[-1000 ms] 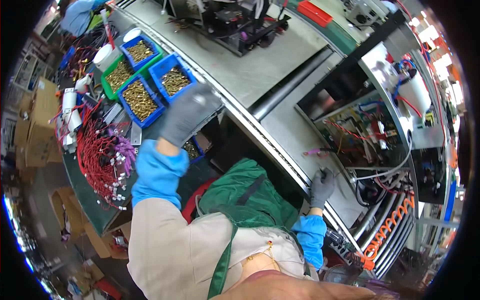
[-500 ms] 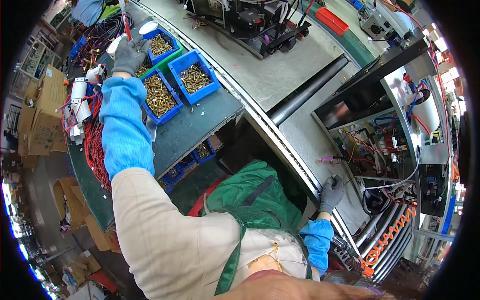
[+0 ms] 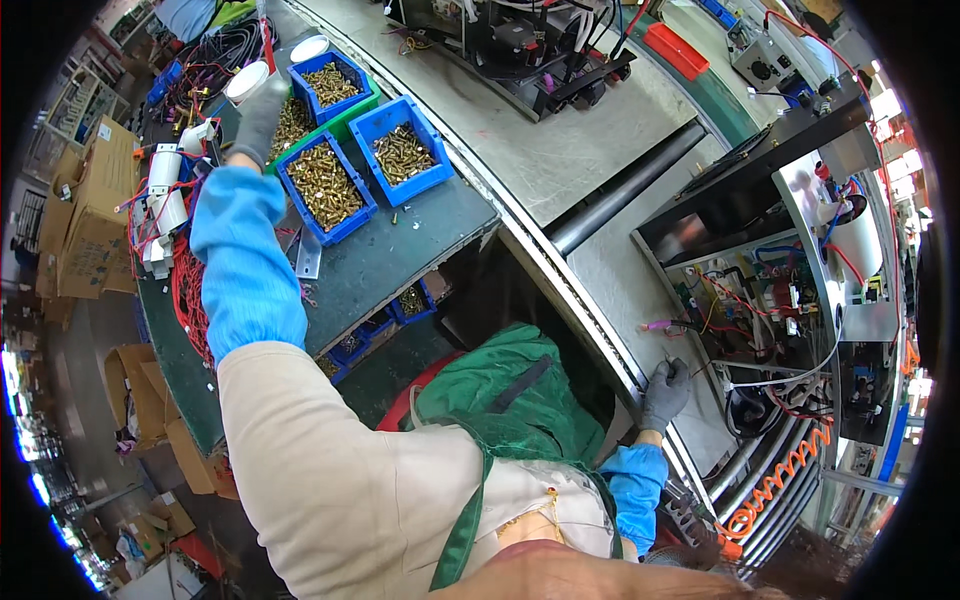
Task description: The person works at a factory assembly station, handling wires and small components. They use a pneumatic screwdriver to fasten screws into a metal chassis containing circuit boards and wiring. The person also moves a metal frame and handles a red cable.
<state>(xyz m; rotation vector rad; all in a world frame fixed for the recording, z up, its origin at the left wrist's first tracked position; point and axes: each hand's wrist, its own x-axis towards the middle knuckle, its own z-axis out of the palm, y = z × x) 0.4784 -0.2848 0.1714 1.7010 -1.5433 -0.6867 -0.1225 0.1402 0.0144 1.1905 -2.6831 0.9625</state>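
Left hand (image 3: 260,122), gloved and blurred, is at the left side of the green bin (image 3: 345,125), whose brass screws (image 3: 291,128) lie just right of its fingers, with the white tub (image 3: 247,82) just beyond. Half a second ago its spread fingers covered part of that tub, whose round top now shows more fully. Its fingers look drawn together, though grip and contents cannot be told, while the right hand (image 3: 667,395), fingers curled, rests at the bench (image 3: 705,425), its hold also unclear.
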